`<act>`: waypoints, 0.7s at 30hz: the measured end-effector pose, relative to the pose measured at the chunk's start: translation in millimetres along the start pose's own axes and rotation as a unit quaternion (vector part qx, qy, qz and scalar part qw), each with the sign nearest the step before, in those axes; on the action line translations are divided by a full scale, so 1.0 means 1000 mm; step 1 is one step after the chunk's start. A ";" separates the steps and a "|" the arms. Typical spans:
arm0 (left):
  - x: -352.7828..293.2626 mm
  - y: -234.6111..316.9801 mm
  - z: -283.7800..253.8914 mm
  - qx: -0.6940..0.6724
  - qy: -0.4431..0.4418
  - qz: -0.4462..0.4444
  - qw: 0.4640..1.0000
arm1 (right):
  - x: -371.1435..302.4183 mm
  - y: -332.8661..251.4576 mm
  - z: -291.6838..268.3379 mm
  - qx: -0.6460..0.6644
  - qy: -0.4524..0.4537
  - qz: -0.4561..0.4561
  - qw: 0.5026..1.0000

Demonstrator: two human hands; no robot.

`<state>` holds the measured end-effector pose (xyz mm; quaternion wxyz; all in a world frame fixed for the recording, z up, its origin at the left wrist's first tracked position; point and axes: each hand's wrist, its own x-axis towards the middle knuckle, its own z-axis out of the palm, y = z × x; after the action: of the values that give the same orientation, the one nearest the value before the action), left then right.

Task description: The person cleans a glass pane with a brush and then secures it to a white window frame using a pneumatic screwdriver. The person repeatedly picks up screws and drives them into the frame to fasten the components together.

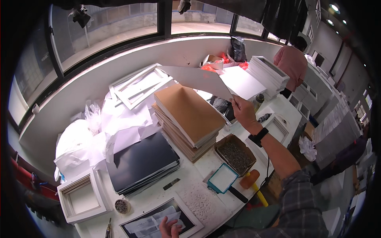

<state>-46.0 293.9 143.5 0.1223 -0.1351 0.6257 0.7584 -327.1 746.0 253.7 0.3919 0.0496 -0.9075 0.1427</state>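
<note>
My right hand (245, 114), a dark watch on its wrist, pinches the corner of a thin pale sheet (198, 78). The sheet stands tilted above the far side of a stack of brown boards (190, 113); whether it is clear or white I cannot tell. At the lower edge my left hand (170, 228) is open, fingers apart and curved, over a white picture frame (194, 226). Inside that frame lies a black panel with a pale, printed sheet (151, 224) on it. A stack of glossy black panels (143, 162) lies beyond the left hand.
Around the table are a box of small metal pieces (236, 154), a teal-rimmed tool (222, 178), a mallet (250, 179), a cup of metal bits (122, 206), and a screwdriver (108, 229). White frames (81, 196) are stacked left. A person (291, 63) stands at the far right.
</note>
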 end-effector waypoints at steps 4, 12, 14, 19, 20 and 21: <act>-0.005 -0.013 -0.006 -0.002 0.031 0.012 0.999 | 0.009 0.002 0.003 0.089 0.022 0.146 0.985; -0.011 -0.014 -0.019 -0.021 -0.004 0.017 1.000 | 0.003 -0.012 -0.015 0.140 0.044 0.162 0.976; -0.021 -0.013 -0.030 -0.024 -0.017 0.010 1.000 | -0.008 -0.040 -0.044 0.189 0.011 0.169 0.967; -0.029 -0.017 -0.066 0.057 -0.186 -0.069 0.978 | -0.077 -0.111 -0.101 0.325 -0.030 0.244 0.913; -0.034 -0.020 -0.074 0.074 -0.203 -0.079 0.973 | -0.093 -0.132 -0.099 0.361 -0.040 0.254 0.896; -0.037 -0.020 -0.084 0.094 -0.227 -0.081 0.966 | -0.107 -0.169 -0.098 0.379 -0.056 0.279 0.881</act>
<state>0.1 214.9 122.9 0.3341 0.0027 0.6369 0.6948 -151.0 611.6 276.7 0.2355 -0.0533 -0.7811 0.5759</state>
